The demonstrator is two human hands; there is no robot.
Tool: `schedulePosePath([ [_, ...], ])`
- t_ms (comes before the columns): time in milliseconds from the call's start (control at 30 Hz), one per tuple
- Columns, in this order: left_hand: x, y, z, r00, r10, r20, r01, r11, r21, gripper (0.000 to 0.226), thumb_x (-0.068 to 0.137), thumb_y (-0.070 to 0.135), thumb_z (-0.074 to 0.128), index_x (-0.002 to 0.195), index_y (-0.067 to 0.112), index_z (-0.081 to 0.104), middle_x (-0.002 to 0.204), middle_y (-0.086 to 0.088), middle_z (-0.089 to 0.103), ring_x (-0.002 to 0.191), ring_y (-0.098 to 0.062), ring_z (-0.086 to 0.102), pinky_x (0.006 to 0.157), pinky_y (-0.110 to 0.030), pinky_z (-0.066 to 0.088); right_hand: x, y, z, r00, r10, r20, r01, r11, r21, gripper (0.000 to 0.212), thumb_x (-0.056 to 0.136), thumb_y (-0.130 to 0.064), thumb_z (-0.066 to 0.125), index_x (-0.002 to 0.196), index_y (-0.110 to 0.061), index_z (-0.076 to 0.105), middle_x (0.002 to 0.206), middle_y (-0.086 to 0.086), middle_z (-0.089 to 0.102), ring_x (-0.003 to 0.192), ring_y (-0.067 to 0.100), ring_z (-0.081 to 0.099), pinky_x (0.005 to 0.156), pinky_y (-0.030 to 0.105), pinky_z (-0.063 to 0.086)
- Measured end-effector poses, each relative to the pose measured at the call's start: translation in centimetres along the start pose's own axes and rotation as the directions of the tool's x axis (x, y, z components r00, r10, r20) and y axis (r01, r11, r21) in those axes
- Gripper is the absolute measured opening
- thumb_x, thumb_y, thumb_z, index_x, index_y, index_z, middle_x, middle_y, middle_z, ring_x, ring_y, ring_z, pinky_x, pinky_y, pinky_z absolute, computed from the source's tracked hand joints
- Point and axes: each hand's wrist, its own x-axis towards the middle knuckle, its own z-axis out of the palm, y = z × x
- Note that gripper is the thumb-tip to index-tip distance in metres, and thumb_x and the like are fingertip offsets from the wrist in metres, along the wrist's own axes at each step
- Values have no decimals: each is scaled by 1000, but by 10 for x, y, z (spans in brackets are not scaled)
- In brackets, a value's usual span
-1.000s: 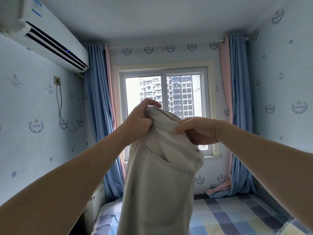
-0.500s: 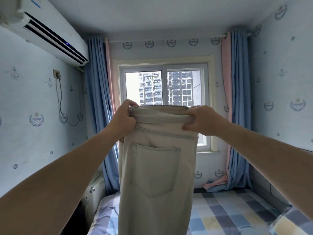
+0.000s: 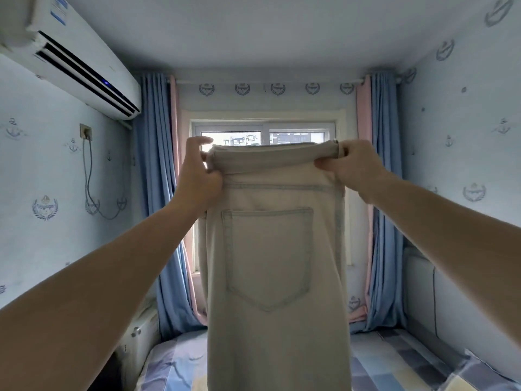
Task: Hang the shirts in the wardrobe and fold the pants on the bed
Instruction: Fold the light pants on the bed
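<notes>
I hold the pants up in front of me at arm's length, back side toward me, one back pocket facing me. My left hand pinches the left end of the waistband between thumb and curled lower fingers, while the forefinger sticks up loose above the cloth. My right hand is curled round the right end of the waistband, knuckles toward me, thumb underneath.

A second ago my hands were close together and the waistband was bunched into a lump between them. Half a second ago I had pulled it out flat. Now my hands are wider apart and higher, and the waistband runs taut and nearly level between them (the right end a touch higher). The cloth now covers most of the window, where earlier the panes showed well above my hands.

The legs hang straight down and run out of sight at the lower edge, in front of the bed with its checked sheet; I cannot tell whether they touch it. Blue curtains hang on either side of the window, and the air conditioner sits high on the left wall.
</notes>
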Motion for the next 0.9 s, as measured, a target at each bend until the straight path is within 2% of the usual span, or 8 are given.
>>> schedulePosePath([
  [67, 9, 9, 3, 998, 22, -53, -23, 1000, -12, 62, 86, -4, 47, 130, 39, 38, 116, -8, 57, 87, -24, 62, 65, -42, 54, 7, -11, -8, 1000, -3, -15, 4, 999, 37, 37, 85, -17, 77, 107, 10, 67, 101, 28, 69, 80, 26, 66, 86, 48, 58],
  [200, 22, 21, 10, 989, 68, -134, -67, 998, 7, 53, 92, 6, 49, 131, 41, 39, 108, 11, 55, 89, -13, 61, 72, -35, 53, 22, -24, -14, 996, -86, -25, 87, 995, 48, 29, 94, -26, 67, 108, -1, 68, 92, 9, 63, 81, 17, 57, 71, 33, 52],
  [300, 26, 17, 13, 987, 63, -151, -57, 997, 43, 46, 95, 11, 50, 128, 41, 39, 103, 16, 53, 85, -4, 58, 68, -28, 48, 32, -19, -5, 990, -136, -45, 136, 991, -11, 27, 96, -30, 62, 111, -8, 63, 97, 6, 62, 87, 20, 58, 78, 36, 48],
  [433, 19, -17, 17, 993, 7, -118, -4, 1000, 29, 46, 95, 6, 53, 122, 40, 38, 99, 12, 53, 80, 2, 57, 52, -6, 42, 40, 10, 28, 990, -141, -25, 140, 989, -44, 28, 96, -32, 60, 113, -9, 59, 103, 6, 63, 97, 25, 61, 86, 41, 51],
  [600, -2, -102, 23, 991, -111, -76, 115, 992, 55, 41, 97, 14, 56, 118, 45, 39, 97, 14, 55, 78, 0, 57, 50, -7, 43, 40, 76, 98, 996, -79, 27, 81, 993, -81, 17, 95, -34, 61, 88, -19, 54, 86, -3, 57, 76, 13, 53, 64, 29, 42],
  [667, -14, -149, 27, 986, -154, -64, 157, 986, 47, 39, 96, 17, 58, 117, 45, 40, 100, 13, 56, 79, 1, 60, 50, -8, 45, 36, 109, 135, 998, -24, 52, 29, 996, -86, 25, 94, -35, 62, 79, -23, 47, 80, -4, 53, 70, 11, 49, 58, 28, 36],
  [800, -39, -261, 39, 962, -269, -39, 271, 961, 51, 39, 95, 19, 60, 113, 48, 40, 100, 15, 58, 75, 6, 62, 52, -15, 49, 28, 189, 220, 988, 68, 142, -56, 995, -87, 26, 92, -33, 65, 76, -24, 46, 80, -4, 54, 72, 14, 51, 63, 32, 40],
  [900, -65, -360, 54, 932, -362, -37, 363, 929, 64, 33, 94, 17, 58, 115, 39, 44, 100, 16, 58, 79, 5, 61, 57, -17, 49, 20, 262, 292, 962, 163, 219, -135, 981, -139, 24, 91, -31, 69, 77, -24, 51, 75, -4, 57, 68, 15, 53, 60, 31, 39],
])
